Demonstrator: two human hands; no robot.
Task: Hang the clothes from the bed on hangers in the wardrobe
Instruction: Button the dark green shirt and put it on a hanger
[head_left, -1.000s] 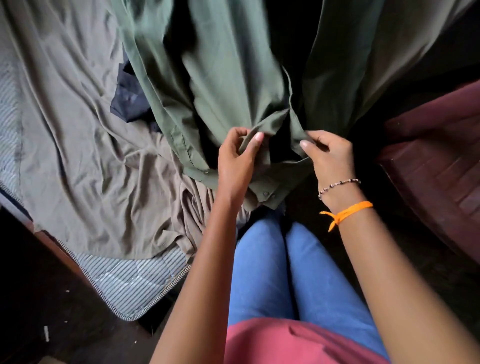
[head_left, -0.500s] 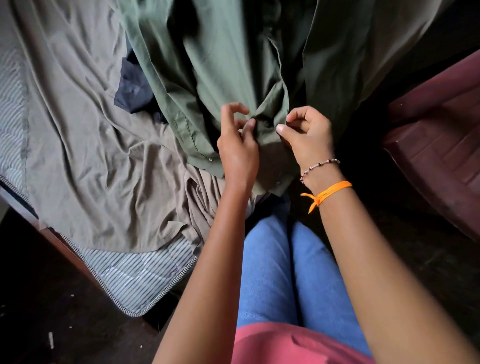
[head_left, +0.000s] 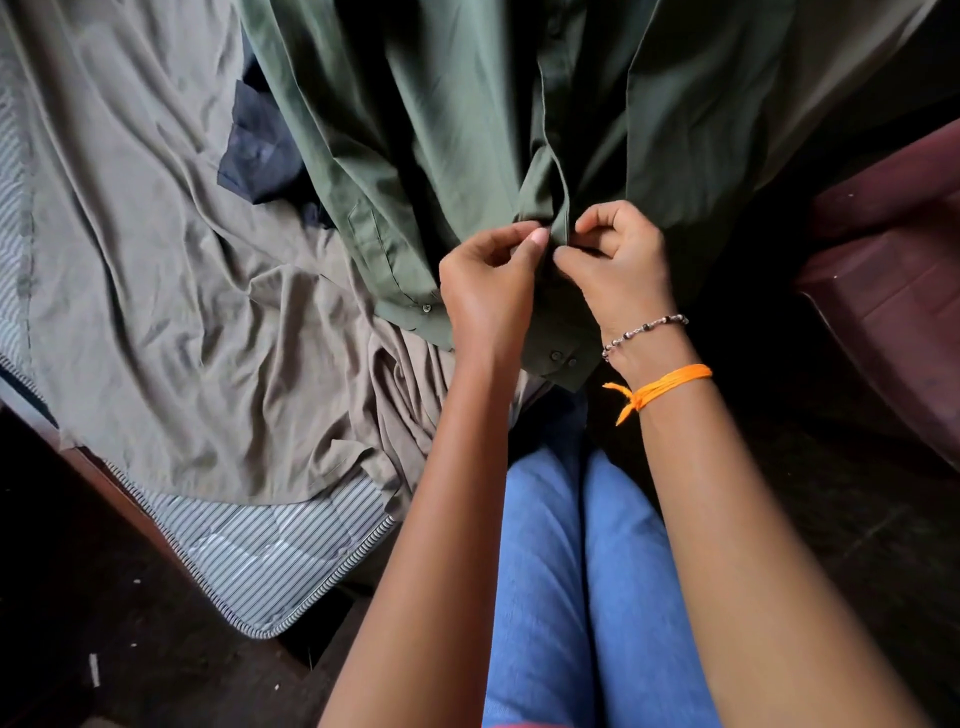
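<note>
The green shirt (head_left: 467, 130) is held right at its front opening, low down near the hem. The edge of the placket is pinched between thumb and forefinger of the left hand (head_left: 488, 291), and the facing edge is pinched the same way by the right hand (head_left: 618, 265), so both sets of fingers are clamped on cloth with the knuckles nearly touching. The shirt hangs down from the top of the view, its lower part draped over the near edge of the bed (head_left: 291, 566).

The bed is covered by a crumpled olive-grey sheet (head_left: 156, 312), with striped mattress showing at the near corner. A dark navy garment (head_left: 260, 156) is tucked at the shirt's left side. A dark red wooden piece (head_left: 893, 291) is seen at the right, floor dark below.

The shirt is plain dark green, creased, small buttons along the bottom.
</note>
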